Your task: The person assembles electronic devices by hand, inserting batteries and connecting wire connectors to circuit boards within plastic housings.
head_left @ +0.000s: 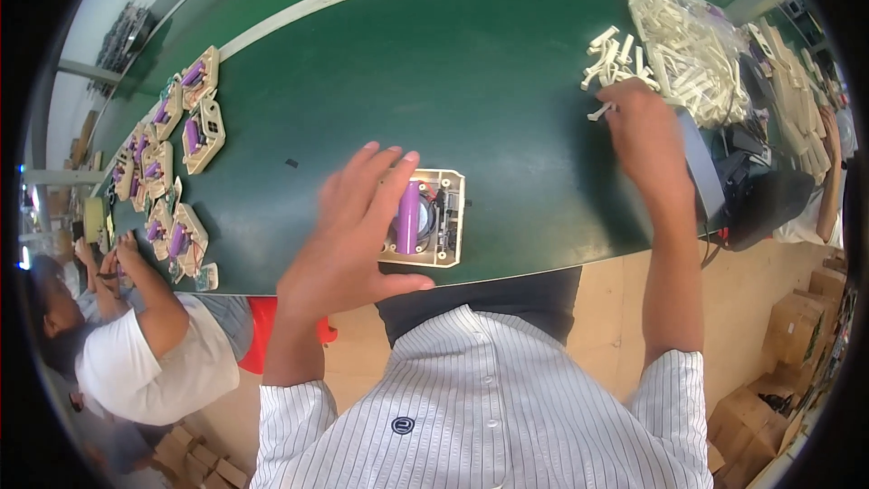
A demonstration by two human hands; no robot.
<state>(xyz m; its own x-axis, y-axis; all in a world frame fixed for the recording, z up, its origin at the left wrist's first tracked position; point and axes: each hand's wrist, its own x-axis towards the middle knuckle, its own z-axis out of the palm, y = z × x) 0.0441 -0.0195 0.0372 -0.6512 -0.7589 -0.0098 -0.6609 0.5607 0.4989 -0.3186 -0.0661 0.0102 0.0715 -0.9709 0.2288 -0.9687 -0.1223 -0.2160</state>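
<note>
A cream plastic housing [449, 217] with a purple cylindrical cell [409, 215] lies near the front edge of the green table [434, 81]. My left hand [348, 235] covers the housing's left side, fingers spread over it and thumb under its front edge. My right hand [644, 140] reaches to the right rear and pinches a small cream plastic piece [599, 112] at the edge of a loose pile of such pieces [615, 59].
A clear bag of cream plastic pieces [692, 50] lies at the far right. Several cream housings with purple cells [172, 149] line the table's left side. A person in a white shirt [149, 344] works at the left. Cardboard boxes [797, 326] stand on the floor at right.
</note>
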